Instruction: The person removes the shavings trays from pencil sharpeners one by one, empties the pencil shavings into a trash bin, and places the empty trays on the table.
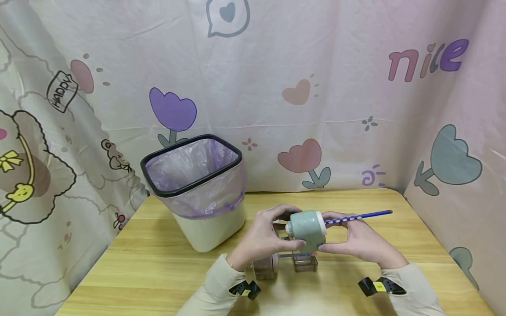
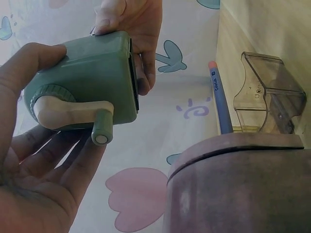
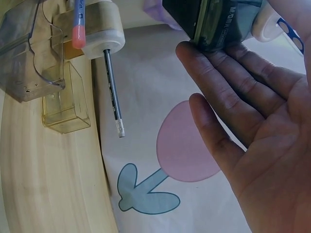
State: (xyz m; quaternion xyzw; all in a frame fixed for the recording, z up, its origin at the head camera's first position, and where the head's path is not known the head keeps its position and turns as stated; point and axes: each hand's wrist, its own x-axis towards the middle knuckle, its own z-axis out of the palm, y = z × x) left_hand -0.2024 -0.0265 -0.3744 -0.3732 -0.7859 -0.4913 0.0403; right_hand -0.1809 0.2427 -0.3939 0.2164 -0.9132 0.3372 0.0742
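Both hands hold a green pencil sharpener [image 1: 307, 230] tipped above the table. Its white crank [image 2: 73, 112] with a green knob faces the left hand. A blue dotted pencil [image 1: 371, 215] sticks out of its opposite end, passing over the right hand. My left hand [image 1: 262, 235] grips the crank end, thumb on one side and fingers on the other. My right hand [image 1: 357, 241] pinches the pencil end between thumb and fingers. Below stands a pinkish-grey sharpener [image 2: 243, 189] with a blue pencil [image 2: 220, 97]. Beside it lies a smoky clear shavings drawer [image 2: 269, 94].
A white bin [image 1: 209, 230] with a black rim and purple liner stands at the back left. In the right wrist view, another sharpener [image 3: 104, 29] holds a black pencil [image 3: 113, 92], near a yellowish clear drawer [image 3: 68, 104]. A printed curtain [image 1: 261, 79] hangs behind the wooden table [image 1: 130, 267].
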